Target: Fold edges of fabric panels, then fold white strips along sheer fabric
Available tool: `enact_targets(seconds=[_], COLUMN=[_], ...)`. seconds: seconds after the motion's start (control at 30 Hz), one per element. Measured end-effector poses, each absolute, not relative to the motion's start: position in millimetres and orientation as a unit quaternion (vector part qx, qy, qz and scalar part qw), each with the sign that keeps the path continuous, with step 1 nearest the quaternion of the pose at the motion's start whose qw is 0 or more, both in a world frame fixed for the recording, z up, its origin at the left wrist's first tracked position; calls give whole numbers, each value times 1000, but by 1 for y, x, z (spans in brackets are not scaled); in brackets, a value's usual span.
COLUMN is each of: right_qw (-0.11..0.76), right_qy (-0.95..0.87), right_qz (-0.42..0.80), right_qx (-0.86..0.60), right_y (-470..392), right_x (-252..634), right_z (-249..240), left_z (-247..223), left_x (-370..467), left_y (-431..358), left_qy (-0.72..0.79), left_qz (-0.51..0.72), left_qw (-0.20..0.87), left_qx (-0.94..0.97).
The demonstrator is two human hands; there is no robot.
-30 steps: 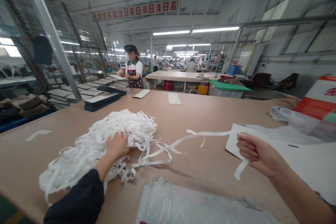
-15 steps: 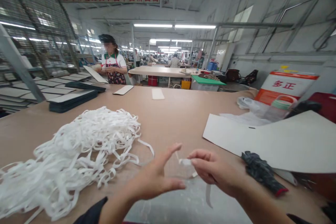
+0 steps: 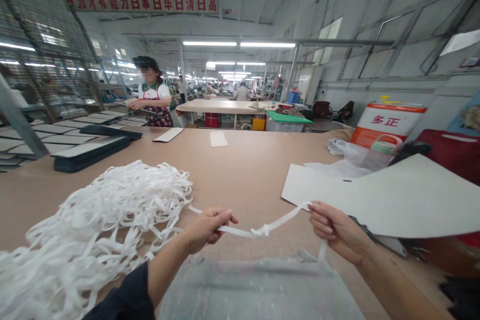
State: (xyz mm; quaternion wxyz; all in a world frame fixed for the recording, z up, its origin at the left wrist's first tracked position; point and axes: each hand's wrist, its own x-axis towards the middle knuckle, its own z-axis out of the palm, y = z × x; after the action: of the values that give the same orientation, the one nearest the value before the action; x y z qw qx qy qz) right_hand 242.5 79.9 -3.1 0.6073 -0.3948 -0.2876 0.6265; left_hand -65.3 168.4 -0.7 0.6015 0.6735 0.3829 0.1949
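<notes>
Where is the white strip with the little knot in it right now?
In the head view, the white strip runs between the left hand and the right hand, below and just right of centre, right of the big white pile.

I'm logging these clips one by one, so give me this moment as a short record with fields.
Left hand: pinches white strip
Right hand: grips the same strip
Between hands: knot-like lump in the strip
Table, left: loose pile of white strips
Table, right: large white board
Table, far left: stack of pale-topped panels
Beyond table: person in patterned apron
</notes>
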Motion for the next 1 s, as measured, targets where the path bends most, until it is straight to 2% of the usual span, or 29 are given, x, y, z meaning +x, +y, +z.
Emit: enact_targets(seconds=[0.13, 0.27, 0.4, 0.5, 0.53, 0.57, 0.63, 0.7, 0.83, 1.0], right_qw=[659, 702, 657, 604, 593, 588, 589, 596, 611, 642], right_qy=[-255, -195, -223, -261, -270, -276, -277, -258, -189, -148], right_qz=[589, 534, 567, 622, 634, 643, 656, 674, 697, 669], right_qx=[-392, -428, -443, -425, -416, -407, -382, -352, -324, -344], right_y=[84, 84, 78, 73, 72, 70, 65, 61, 57, 59], right_x=[265, 299, 283, 244, 230, 216, 191, 170, 143, 135], right_z=[-8, -21, -29, -21, -16, -11, -2, 4, 3, -2], left_z=[-2, -1, 1, 0, 0, 0, 0, 0, -4, -20], left_x=[-70, -91, -88, -62, -51, -41, -22, -9, -2, -16], left_y=[184, 224, 237, 207, 190, 173, 138, 111, 85, 77], left_qy=[445, 515, 534, 480, 461, 448, 390, 296, 247, 302], left_qz=[130, 184, 259, 280, 258, 218, 122, 129, 230, 201], left_qw=[454, 315, 168, 109, 131, 199, 417, 552, 679, 859], left_qx=[761, 776, 787, 824, 839, 844, 812, 769, 652, 362])
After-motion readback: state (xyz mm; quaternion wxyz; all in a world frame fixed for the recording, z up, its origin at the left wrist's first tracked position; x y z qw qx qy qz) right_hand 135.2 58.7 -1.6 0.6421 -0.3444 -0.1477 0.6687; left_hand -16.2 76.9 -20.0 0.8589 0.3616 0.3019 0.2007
